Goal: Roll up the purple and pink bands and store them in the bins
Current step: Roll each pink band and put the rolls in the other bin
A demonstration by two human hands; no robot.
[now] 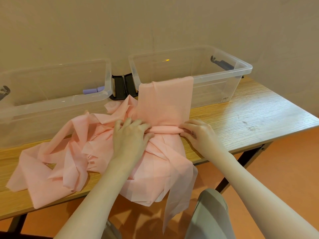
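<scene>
A rolled purple band (93, 90) lies in the left clear plastic bin (57, 102), and on the wooden counter (241, 118) the left hand (131, 135) and right hand (200, 133) pinch the ends of a long pink stretchy band (164, 130), its roll lying left-to-right, its free length draped over the right clear plastic bin (215, 78).

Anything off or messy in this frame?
Yes. The pink band being rolled is draped over the right bin's front rim, and loose pink bands lie tangled across the table, some hanging off its near edge. Left hand and right hand grip the roll.
</scene>
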